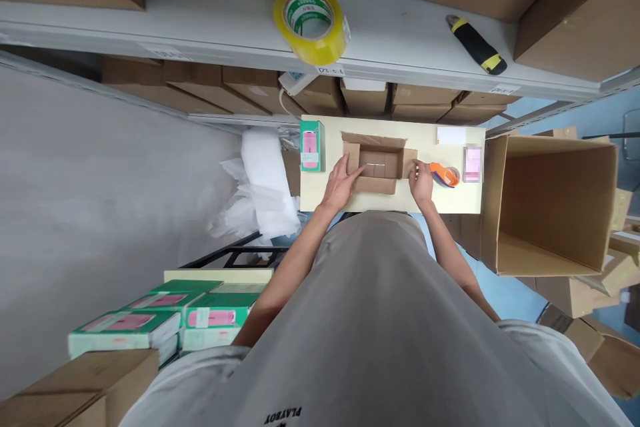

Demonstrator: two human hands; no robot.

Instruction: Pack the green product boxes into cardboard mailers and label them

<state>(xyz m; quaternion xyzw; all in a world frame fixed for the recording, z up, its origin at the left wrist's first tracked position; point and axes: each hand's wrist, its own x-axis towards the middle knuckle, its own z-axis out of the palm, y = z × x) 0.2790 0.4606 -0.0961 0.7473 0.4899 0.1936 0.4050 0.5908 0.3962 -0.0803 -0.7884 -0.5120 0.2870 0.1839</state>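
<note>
**Two hands at a small open box**

Head view: stands over a pale table (390, 203) and looks straight down. Has a small cardboard box (373, 163) in the middle of the table top, open upward, flaps turned out. Lays the left hand (343, 183) flat on the left flap, fingers straight and pressed together, pointing toward the box. Sets the right hand (421, 183) at the right flap, fingers bent; cannot tell whether pinching the flap or only touching it. Has an orange tape dispenser (445, 175) just beside the right hand, and a pink packet (473, 163) further right. Has a green and pink box (313, 145) at the left edge of the table, near the left hand but apart. Faces a large open carton (550, 207) right of the table, white foam sheets (263, 183) left of the table, and a stack of green boxes (165, 323) lower left. Sees above, on a grey shelf (200, 20), a yellow tape roll (311, 20) and a black and yellow knife (476, 45), well apart from each other
</note>
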